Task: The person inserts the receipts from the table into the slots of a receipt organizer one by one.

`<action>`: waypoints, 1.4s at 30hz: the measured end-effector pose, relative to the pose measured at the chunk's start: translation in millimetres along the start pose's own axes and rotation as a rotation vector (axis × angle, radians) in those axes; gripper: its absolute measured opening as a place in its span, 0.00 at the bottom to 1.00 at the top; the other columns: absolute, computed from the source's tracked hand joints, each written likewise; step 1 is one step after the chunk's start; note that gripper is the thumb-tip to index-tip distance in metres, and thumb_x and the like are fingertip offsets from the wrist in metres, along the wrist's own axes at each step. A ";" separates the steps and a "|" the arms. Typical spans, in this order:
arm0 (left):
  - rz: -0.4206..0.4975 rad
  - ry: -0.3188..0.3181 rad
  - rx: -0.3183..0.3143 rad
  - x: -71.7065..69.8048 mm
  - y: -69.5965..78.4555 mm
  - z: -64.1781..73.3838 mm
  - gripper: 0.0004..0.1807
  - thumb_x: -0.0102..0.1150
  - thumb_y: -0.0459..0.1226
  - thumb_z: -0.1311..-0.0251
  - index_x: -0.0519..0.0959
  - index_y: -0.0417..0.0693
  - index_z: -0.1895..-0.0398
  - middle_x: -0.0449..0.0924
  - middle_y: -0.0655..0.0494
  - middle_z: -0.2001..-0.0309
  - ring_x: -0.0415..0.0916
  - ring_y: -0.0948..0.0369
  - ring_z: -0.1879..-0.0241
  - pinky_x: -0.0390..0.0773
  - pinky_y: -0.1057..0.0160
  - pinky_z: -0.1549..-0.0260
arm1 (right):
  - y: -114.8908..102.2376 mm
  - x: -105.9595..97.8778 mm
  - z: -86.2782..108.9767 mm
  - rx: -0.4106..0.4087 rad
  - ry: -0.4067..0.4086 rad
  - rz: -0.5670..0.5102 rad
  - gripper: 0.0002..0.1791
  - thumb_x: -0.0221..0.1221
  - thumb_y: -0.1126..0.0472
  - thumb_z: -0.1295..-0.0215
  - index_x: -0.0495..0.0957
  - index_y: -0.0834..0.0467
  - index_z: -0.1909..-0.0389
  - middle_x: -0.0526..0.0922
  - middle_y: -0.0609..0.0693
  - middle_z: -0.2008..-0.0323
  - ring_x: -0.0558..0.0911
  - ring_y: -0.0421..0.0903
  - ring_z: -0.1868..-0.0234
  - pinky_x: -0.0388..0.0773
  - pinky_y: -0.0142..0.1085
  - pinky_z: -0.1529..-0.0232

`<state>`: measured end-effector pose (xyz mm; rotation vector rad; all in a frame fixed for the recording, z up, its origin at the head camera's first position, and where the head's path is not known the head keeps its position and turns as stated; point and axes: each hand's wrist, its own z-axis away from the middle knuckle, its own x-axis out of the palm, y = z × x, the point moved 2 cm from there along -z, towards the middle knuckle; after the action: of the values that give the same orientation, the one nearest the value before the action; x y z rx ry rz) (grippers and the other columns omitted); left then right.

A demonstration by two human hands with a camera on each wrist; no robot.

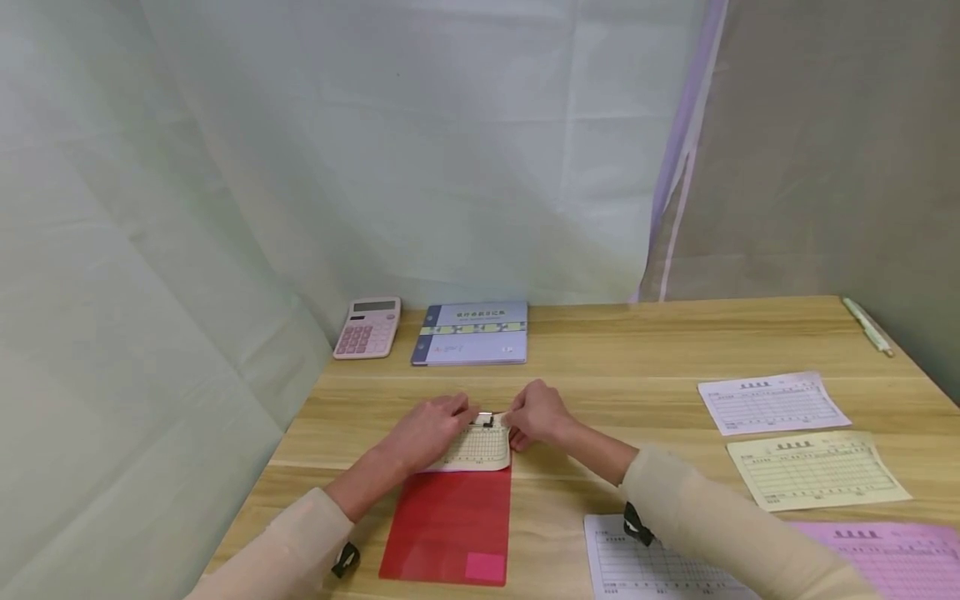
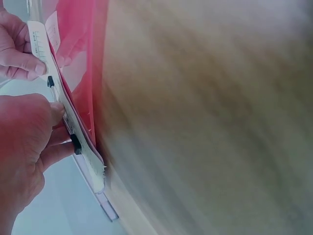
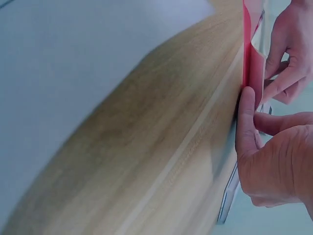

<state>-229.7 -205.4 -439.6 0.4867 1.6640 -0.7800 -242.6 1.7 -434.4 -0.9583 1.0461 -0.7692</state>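
Observation:
On the wooden table lies a red file folder [image 1: 450,521] with a pink label near its lower right corner. Pale yellow printed forms [image 1: 474,450] cover its upper part, beneath a metal clip [image 1: 486,419] with black ends. My left hand [image 1: 441,422] is at the clip; the left wrist view shows its thumb and fingers pinching the clip [image 2: 75,142] between the black ends. My right hand [image 1: 542,414] pinches the forms' upper right corner between thumb and fingers at the folder's edge. In the right wrist view its index finger runs along that edge. The covered corner is hidden.
A pink calculator [image 1: 367,328] and a blue-and-white account book [image 1: 471,333] lie at the back. On the right are a white form [image 1: 774,403], a yellow form [image 1: 819,471], a pink form [image 1: 892,550] and a pen [image 1: 867,327]. Another white form [image 1: 615,562] lies partly under my right sleeve.

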 end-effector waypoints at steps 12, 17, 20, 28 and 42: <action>0.018 -0.004 0.000 -0.4 -0.2 -0.1 0.21 0.66 0.31 0.29 0.83 0.47 0.34 0.81 0.50 0.46 0.83 0.57 0.48 0.85 0.57 0.48 | 1.1 -0.2 0.8 0.050 0.005 -0.052 0.05 0.65 0.75 0.31 0.86 0.73 0.67 0.86 0.63 0.80 0.87 0.50 0.81 0.86 0.39 0.75; 0.024 0.028 0.023 1.2 -0.9 -1.1 0.20 0.66 0.31 0.29 0.84 0.47 0.35 0.80 0.52 0.50 0.82 0.59 0.53 0.85 0.60 0.51 | 2.5 -4.3 0.6 0.046 -0.037 -0.055 0.05 0.65 0.73 0.30 0.85 0.73 0.67 0.86 0.62 0.79 0.85 0.46 0.82 0.87 0.40 0.74; 0.070 0.052 0.011 2.4 -3.2 -0.6 0.19 0.66 0.33 0.28 0.85 0.48 0.36 0.80 0.54 0.51 0.80 0.61 0.55 0.85 0.62 0.53 | 2.1 -11.5 -1.0 0.013 -0.064 0.009 0.07 0.66 0.71 0.30 0.85 0.71 0.68 0.86 0.59 0.78 0.84 0.46 0.82 0.86 0.40 0.74; 0.348 -0.025 -0.138 4.5 -17.9 1.7 0.21 0.65 0.42 0.26 0.82 0.53 0.32 0.80 0.59 0.43 0.77 0.62 0.46 0.81 0.56 0.42 | -10.5 -62.4 -0.4 -0.156 -0.047 0.296 0.08 0.67 0.65 0.30 0.88 0.67 0.58 0.89 0.56 0.64 0.87 0.50 0.63 0.85 0.41 0.60; 0.686 -0.019 -0.207 15.7 -35.2 -0.1 0.23 0.72 0.43 0.32 0.84 0.55 0.34 0.83 0.62 0.45 0.78 0.61 0.46 0.79 0.50 0.41 | 19.4 -175.8 68.6 -0.342 -0.251 0.230 0.28 0.66 0.59 0.25 0.76 0.68 0.31 0.81 0.65 0.36 0.81 0.65 0.37 0.82 0.43 0.42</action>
<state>-257.6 -231.0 -446.6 0.8336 1.4019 -0.1062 -233.6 182.2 -376.9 -1.1663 1.0608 -0.2736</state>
